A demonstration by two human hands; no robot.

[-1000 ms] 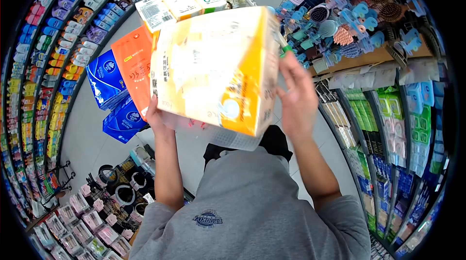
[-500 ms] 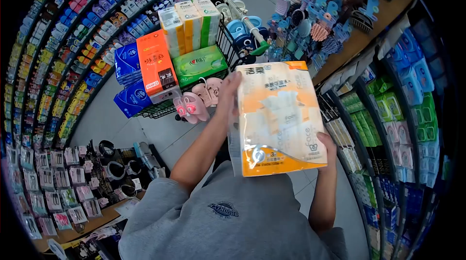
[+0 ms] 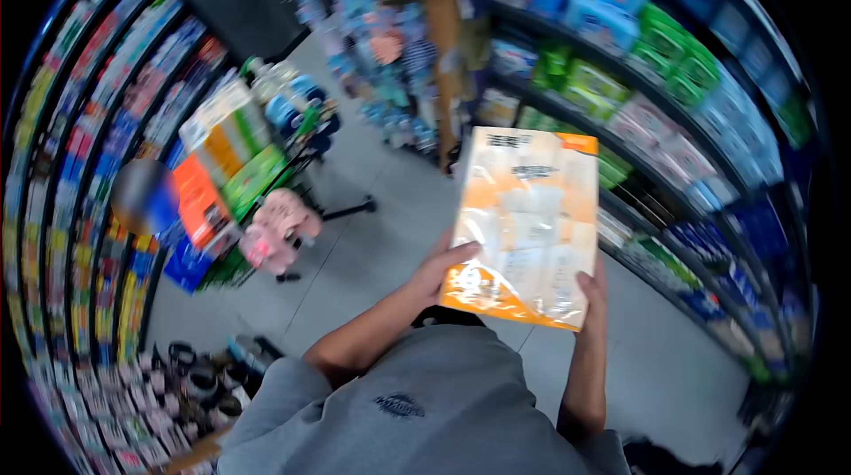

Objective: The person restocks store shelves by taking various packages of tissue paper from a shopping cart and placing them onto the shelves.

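Held in front of my chest is a plastic-wrapped tissue multipack (image 3: 523, 227), white with orange corners. My left hand (image 3: 443, 269) grips its lower left side, with the thumb lying over the front. My right hand (image 3: 593, 292) is closed on the lower right edge, thumb at the front. The fingers behind the pack are hidden. Its printing is smeared by motion.
A shopping cart (image 3: 223, 273) to the left carries several tissue packs, among them an orange pack (image 3: 202, 202) and a green pack (image 3: 257, 178), with pink slippers (image 3: 277, 229) at its side. Stocked shelves (image 3: 612, 76) curve along the right, others (image 3: 97, 147) along the left.
My view has swung right, so the cart now sits farther left. My left hand has moved from the pack's upper left side down to its lower left. The right hand keeps its hold.
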